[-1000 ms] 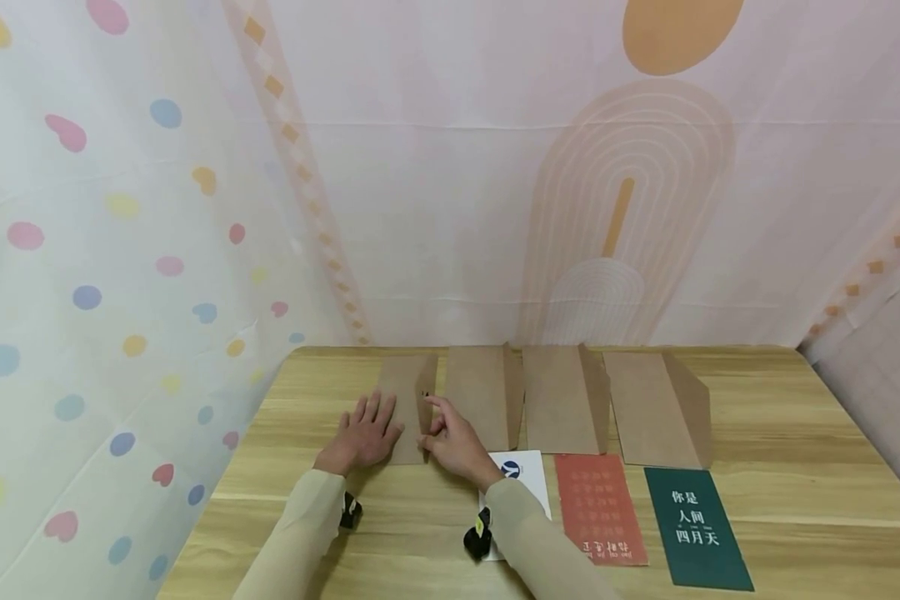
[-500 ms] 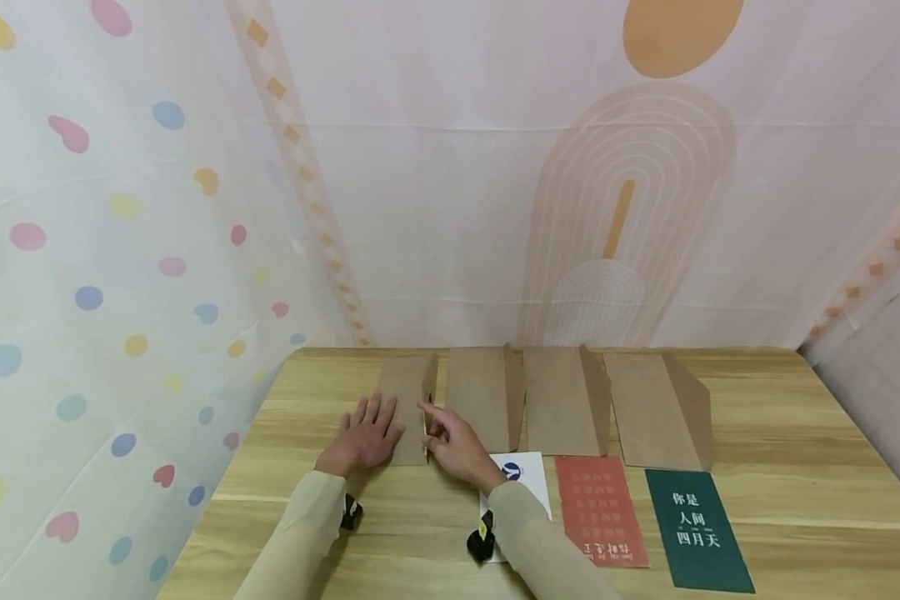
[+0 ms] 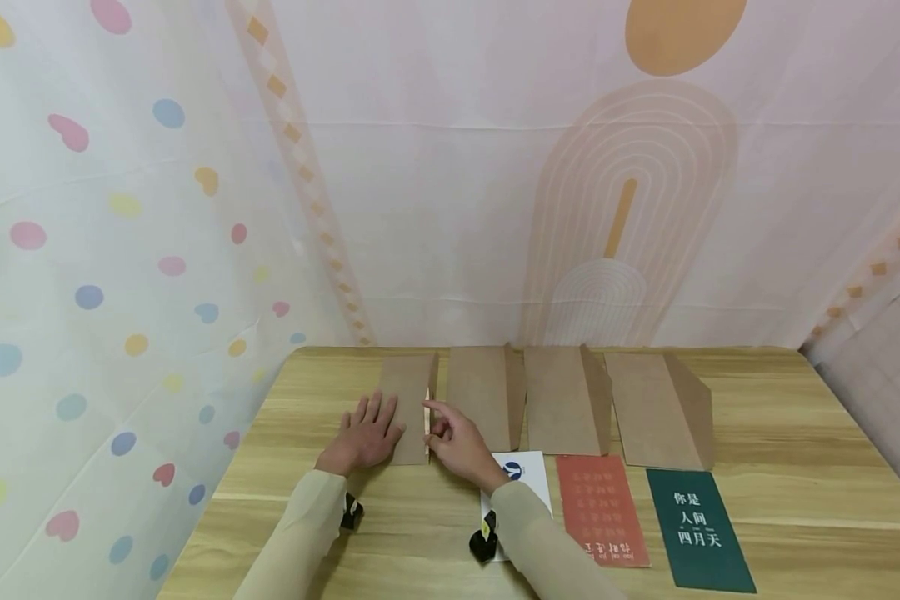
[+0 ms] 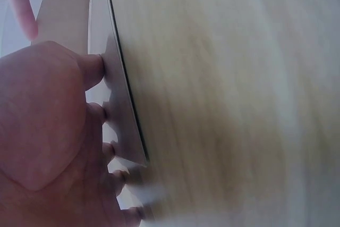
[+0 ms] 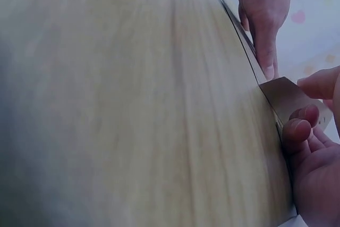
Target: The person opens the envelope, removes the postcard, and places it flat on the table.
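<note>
My left hand (image 3: pixel 363 435) lies flat, fingers spread, on the leftmost brown paper envelope (image 3: pixel 405 381); the left wrist view shows its palm (image 4: pixel 42 120) over the paper. At that envelope's right side, my right hand (image 3: pixel 457 442) holds the raised flap (image 5: pixel 289 97) between thumb and fingers, its index finger extended along it. Seen in the head view, the flap stands nearly edge-on. Beneath the right forearm, a white card (image 3: pixel 536 479) with a dark blue round mark is partly hidden.
To the right lie three more brown envelopes, the nearest (image 3: pixel 476 392), the middle one (image 3: pixel 558 400) and the far one (image 3: pixel 648 408), flaps to the right. A red card (image 3: pixel 600 508) and a dark green card (image 3: pixel 699 567) lie in front on the wooden table (image 3: pixel 810 508). Patterned cloth (image 3: pixel 450 208) hangs behind.
The leftmost envelope's flap has tilted up and leftward, now nearly edge-on, with the right hand's fingers moving slightly along with it. The left hand stays in place.
</note>
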`<state>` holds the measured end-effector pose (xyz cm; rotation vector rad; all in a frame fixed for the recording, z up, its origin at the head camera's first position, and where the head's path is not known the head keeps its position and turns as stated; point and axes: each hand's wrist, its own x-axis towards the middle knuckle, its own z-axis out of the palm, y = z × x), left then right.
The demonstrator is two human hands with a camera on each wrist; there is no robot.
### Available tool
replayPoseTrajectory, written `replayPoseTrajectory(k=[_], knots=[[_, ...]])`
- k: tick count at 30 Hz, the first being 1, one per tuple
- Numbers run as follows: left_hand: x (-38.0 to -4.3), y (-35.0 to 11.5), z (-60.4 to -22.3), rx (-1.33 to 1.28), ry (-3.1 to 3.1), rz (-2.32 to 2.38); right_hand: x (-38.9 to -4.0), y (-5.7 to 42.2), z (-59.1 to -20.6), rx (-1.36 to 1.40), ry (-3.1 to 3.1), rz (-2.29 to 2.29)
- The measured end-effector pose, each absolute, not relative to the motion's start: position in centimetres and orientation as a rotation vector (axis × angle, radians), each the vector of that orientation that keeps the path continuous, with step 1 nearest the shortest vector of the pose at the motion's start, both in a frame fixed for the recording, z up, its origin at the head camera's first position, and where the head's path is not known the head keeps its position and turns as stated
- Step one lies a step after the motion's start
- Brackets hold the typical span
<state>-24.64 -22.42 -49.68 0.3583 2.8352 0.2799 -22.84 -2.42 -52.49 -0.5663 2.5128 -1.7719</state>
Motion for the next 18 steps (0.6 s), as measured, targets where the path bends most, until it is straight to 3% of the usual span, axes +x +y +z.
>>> replayPoseTrajectory(k=[18], knots=[[-24.84, -22.69, -49.81, 0.36, 2.841, 0.244, -22.59, -2.42, -51.8, -0.244, 2.682, -1.841]])
